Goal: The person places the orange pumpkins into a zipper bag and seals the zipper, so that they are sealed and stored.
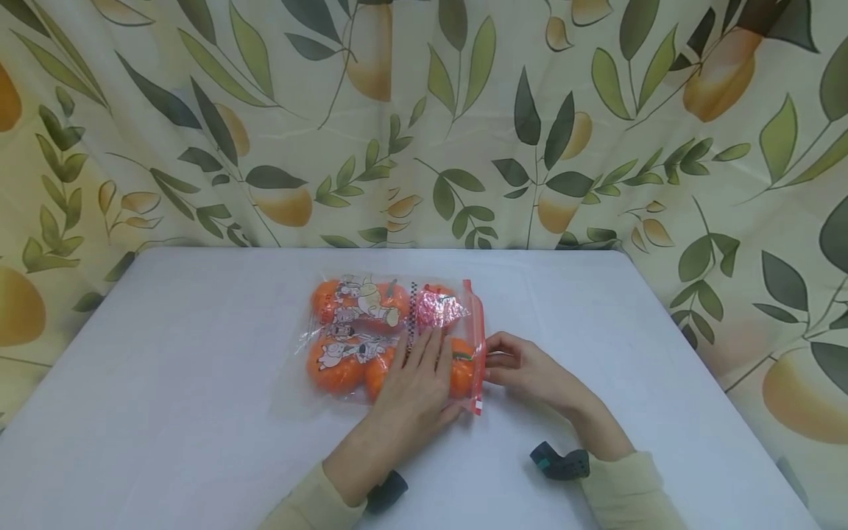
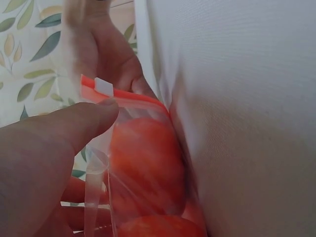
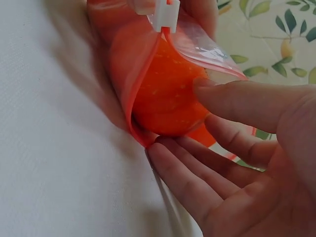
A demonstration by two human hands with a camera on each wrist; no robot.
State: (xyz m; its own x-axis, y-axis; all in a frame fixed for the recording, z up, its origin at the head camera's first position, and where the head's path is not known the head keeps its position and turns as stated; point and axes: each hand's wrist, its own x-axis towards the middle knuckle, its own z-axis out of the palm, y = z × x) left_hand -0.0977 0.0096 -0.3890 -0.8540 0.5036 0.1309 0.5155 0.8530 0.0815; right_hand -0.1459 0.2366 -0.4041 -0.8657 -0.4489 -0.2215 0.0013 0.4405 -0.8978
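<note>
A clear zip bag (image 1: 472, 309) with a red zip edge and printed cartoon figures lies on the table, holding several round orange, pumpkin-like objects (image 1: 334, 366). Across its near right part rests my left hand (image 1: 414, 386), fingers extended; its thumb (image 2: 101, 116) touches the bag beside the white slider (image 2: 103, 87). At the bag's right end is my right hand (image 1: 530, 372). The right wrist view shows the zip parted below the slider, with an orange ribbed object (image 3: 165, 98) in the gap. My right thumb and fingertips touch the object and the bag's lip, fingers loosely extended.
A white-covered table (image 1: 165, 412) carries the bag. Behind it hangs a curtain (image 1: 411, 147) patterned with leaves and fruit. Dark wrist devices (image 1: 562, 464) sit below both hands.
</note>
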